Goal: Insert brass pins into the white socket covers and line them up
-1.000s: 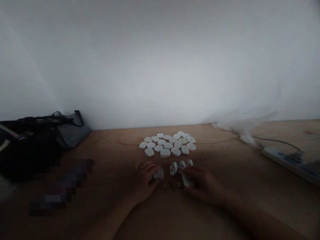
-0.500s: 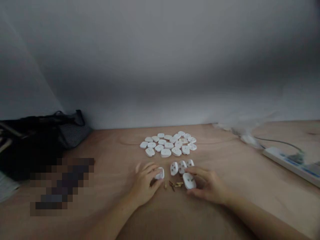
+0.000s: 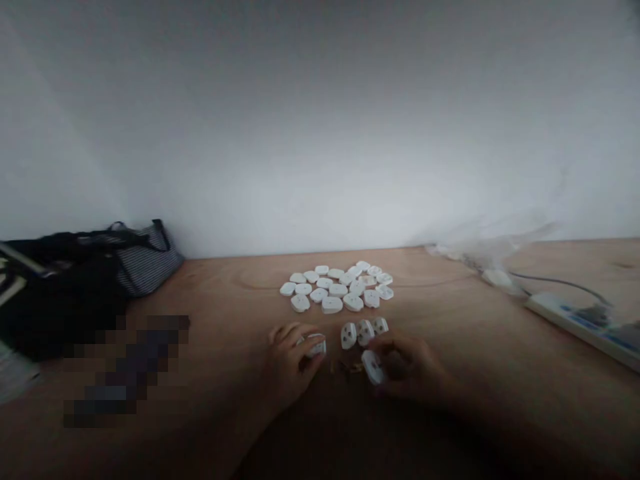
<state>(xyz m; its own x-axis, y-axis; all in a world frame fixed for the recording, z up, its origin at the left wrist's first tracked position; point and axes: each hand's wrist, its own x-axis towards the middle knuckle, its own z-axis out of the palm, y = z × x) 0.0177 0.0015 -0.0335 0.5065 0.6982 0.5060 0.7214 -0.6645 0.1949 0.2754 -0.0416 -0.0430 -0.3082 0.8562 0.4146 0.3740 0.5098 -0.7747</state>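
White plug cover [image 3: 373, 367] now tilted (was flat) | right hand [image 3: 407, 367] fingers gripping | left hand [image 3: 290, 357] grips another [image 3: 317, 346]

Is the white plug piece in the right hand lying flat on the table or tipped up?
Tipped up. The white plug piece stands on edge in the right hand, unlike the flat pieces in the pile.

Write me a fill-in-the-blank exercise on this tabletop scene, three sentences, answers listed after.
1. The right hand holds a white plug shell of the same ____ colour as the pile near the wall.
2. The left hand rests on another shell on the ____ table.
3. The dark bag sits at the table's far ____ side.

Answers: white; wooden; left
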